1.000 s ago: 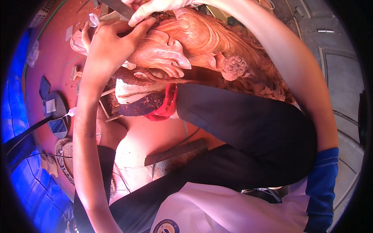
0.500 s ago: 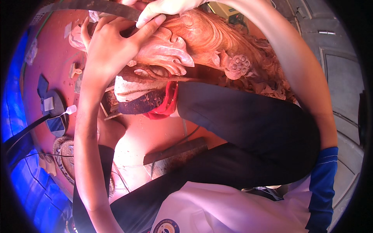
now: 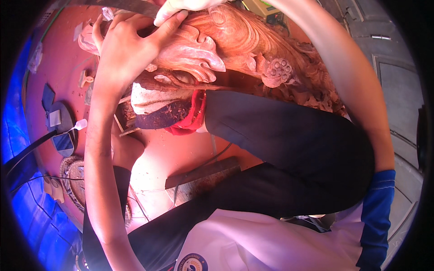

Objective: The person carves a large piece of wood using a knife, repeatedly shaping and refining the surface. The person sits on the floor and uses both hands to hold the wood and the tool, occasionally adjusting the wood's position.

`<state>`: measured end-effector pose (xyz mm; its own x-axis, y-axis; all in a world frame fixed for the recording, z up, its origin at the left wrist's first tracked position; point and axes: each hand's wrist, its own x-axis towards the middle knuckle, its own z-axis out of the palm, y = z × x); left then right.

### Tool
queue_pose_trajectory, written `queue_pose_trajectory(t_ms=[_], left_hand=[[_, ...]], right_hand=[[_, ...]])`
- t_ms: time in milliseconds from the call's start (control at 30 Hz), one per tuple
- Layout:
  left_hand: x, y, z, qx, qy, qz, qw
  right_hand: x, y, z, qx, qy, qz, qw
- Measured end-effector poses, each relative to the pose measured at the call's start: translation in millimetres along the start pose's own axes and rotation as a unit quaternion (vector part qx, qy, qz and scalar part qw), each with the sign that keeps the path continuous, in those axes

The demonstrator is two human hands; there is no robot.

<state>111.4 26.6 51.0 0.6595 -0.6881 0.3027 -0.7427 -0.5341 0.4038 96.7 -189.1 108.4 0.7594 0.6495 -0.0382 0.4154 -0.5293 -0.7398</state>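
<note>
A reddish wood carving (image 3: 244, 36) with flowing grooves, leaf shapes and a seed-pod form lies across the top of the view. My left hand (image 3: 129, 47) grips its left part; the fingers bend over the far side, where their tips are hidden, and the thumb stretches right. Against that thumb, my right hand (image 3: 187, 5) points a digit down at the wood and is cut off by the upper edge. A flat, dark metal strip (image 3: 131, 5) runs from the upper left into my right hand, its far end out of sight.
Below the carving sits a pale and dark bundle (image 3: 156, 101) with red cloth (image 3: 194, 115). My bent leg (image 3: 294, 149) is close under the wood. A dark block (image 3: 203, 178), cables and a round dark device (image 3: 61, 122) lie on the floor; blue sheeting (image 3: 40, 217) edges the left.
The metal strip has shifted up toward the frame's edge, and less of it shows. Both hands sit slightly higher and farther left, still at the carving. The whole view has moved a little.
</note>
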Motion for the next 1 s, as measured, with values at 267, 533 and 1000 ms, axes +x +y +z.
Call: queue_pose_trajectory(t_ms=[267, 533, 1000], left_hand=[[-2, -26, -39, -0.189, -0.058, 0.000, 0.980], [-21, -46, -97, -0.039, -0.055, 0.040, 0.997], [-120, -32, -159, -0.153, -0.190, -0.138, 0.960]], right_hand=[[1, 3, -10, -0.017, 0.217, 0.107, 0.970], [-7, -12, -4, 0.258, 0.436, 0.034, 0.861], [-24, -40, 33, 0.316, 0.557, 0.125, 0.758]])
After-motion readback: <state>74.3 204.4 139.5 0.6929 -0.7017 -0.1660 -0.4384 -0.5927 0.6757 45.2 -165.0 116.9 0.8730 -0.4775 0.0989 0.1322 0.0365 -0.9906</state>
